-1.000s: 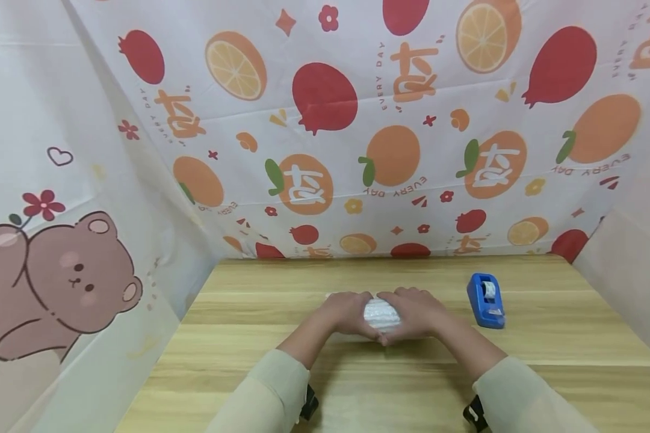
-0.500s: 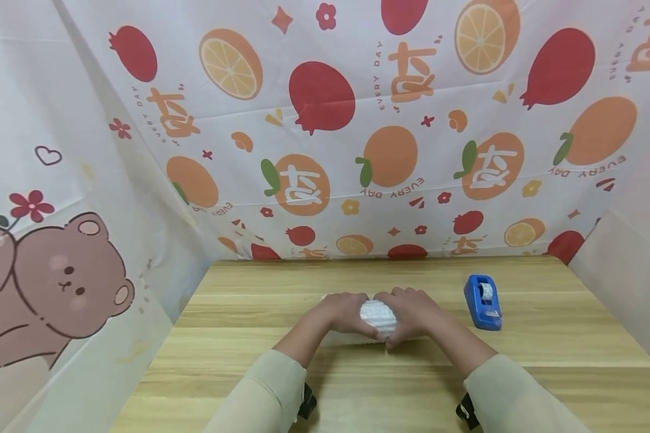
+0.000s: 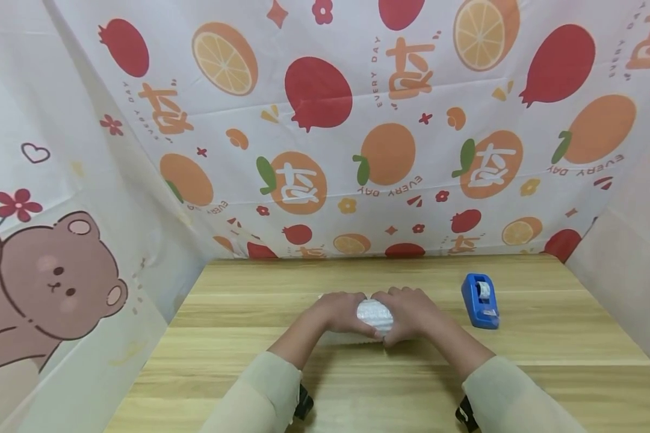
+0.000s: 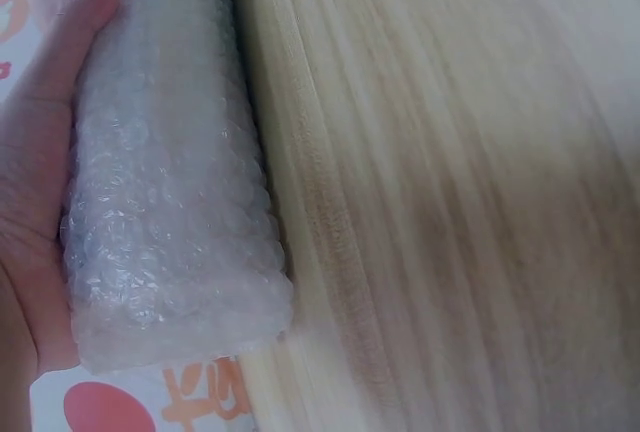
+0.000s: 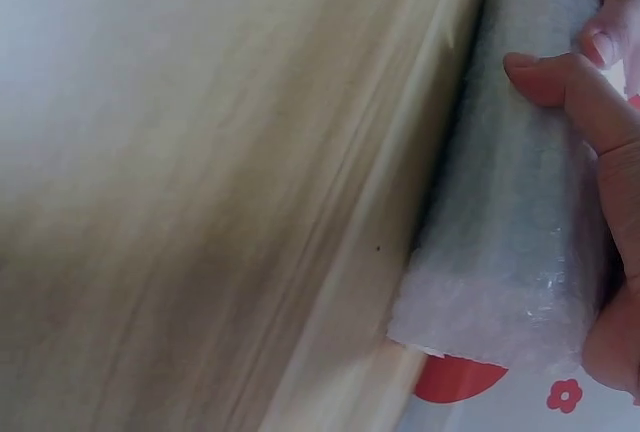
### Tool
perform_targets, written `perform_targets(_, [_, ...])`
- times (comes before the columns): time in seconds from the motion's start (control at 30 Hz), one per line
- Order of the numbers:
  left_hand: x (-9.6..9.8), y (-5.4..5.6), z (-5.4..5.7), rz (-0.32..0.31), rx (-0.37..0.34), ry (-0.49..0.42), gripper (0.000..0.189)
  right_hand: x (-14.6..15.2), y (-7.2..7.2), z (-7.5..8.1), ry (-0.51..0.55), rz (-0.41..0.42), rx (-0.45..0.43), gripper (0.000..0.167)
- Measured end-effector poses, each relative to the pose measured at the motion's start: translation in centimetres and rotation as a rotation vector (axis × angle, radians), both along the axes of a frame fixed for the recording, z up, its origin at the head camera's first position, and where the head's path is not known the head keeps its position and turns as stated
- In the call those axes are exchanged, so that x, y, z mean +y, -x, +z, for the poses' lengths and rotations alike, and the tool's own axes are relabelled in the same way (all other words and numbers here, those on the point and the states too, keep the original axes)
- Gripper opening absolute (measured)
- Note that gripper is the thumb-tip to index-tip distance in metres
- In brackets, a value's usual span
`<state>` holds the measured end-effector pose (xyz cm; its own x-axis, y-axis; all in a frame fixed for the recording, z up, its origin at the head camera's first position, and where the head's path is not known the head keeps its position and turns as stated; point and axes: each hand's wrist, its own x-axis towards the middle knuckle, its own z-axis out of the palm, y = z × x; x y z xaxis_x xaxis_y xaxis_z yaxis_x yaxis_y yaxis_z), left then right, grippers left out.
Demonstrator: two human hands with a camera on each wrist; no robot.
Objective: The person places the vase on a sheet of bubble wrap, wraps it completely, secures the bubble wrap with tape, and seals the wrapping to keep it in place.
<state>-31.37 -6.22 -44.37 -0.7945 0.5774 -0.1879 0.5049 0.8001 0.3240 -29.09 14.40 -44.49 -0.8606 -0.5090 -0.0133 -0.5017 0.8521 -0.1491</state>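
A bundle wrapped in clear bubble wrap [image 3: 375,317] lies across the middle of the wooden table. My left hand [image 3: 340,313] grips its left part and my right hand [image 3: 413,314] its right part, with the thumbs on the near side, close together. In the left wrist view the bubble-wrapped bundle [image 4: 175,202] is long and flattened, and my left hand [image 4: 35,192] lies along its far side. The right wrist view has the bundle's other end [image 5: 500,302], with my right thumb [image 5: 545,80] pressed on the wrap. What is inside is hard to make out.
To the right of my hands stands a blue tape dispenser [image 3: 480,300] with a roll of tape in it. Behind the wooden table [image 3: 238,349] hangs a white cloth [image 3: 325,138] printed with fruit, and more cloth covers both sides.
Everything in the head view has shifted slightly left. Both hands keep hold of the bundle, and more of its near edge shows below them than one second ago.
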Motion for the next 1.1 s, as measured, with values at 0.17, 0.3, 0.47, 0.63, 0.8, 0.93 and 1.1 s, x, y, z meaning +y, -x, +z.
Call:
perform_targets(0.17, [0.05,0.12,-0.08,0.003,0.010,0.000,0.078,0.02,-0.02,-0.30,-0.019,0.002,0.044,0.091])
perform_targets(0.3, [-0.01,0.11,-0.26,0.011,0.007,-0.002,0.077,0.03,0.05,-0.52,-0.014,0.006,0.045,0.091])
perform_targets(0.47, [-0.01,-0.07,-0.64,0.024,0.002,-0.009,0.083,0.08,0.11,-0.65,0.007,0.012,0.026,0.090])
perform_targets(0.63, [0.06,-0.31,-0.89,0.075,0.010,0.000,0.089,0.03,0.23,-0.76,0.020,-0.015,-0.028,0.091])
perform_targets(0.8, [0.07,-0.49,-0.76,0.111,0.043,0.022,0.088,-0.09,0.18,-0.68,0.036,-0.018,-0.052,0.090])
perform_targets(0.93, [0.12,-0.52,-0.57,0.110,0.059,0.026,0.086,-0.09,0.10,-0.48,0.038,-0.020,-0.045,0.089])
perform_targets(1.1, [0.13,-0.57,-0.17,0.112,0.077,0.014,0.080,-0.08,0.01,-0.12,0.046,-0.029,-0.033,0.087])
